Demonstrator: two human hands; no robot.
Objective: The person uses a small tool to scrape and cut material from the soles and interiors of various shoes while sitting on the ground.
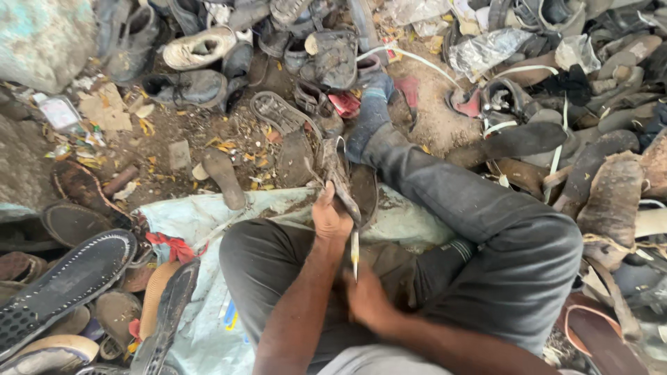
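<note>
Right hand (366,300) pinches a blade (355,255) pointing twelve o'clock; left hand (331,219) clamps the worn shoe (338,177), steadying it.

Ground: bare brown dirt (208,132), dusty, strewn with yellow leaf scraps and paper bits.
Sheet: a pale, soiled plastic sheet (201,222) spread on the dirt; the landmark for the rest.
Beyond the sheet: a heap of worn shoes (208,62) in grey and black.
Right of the sheet: stacked soles and sandals (611,187).
Left of the sheet: black studded soles (62,285).
Far left beyond the sheet: a rough stone block (42,42).
Light: flat, even daylight.
</note>
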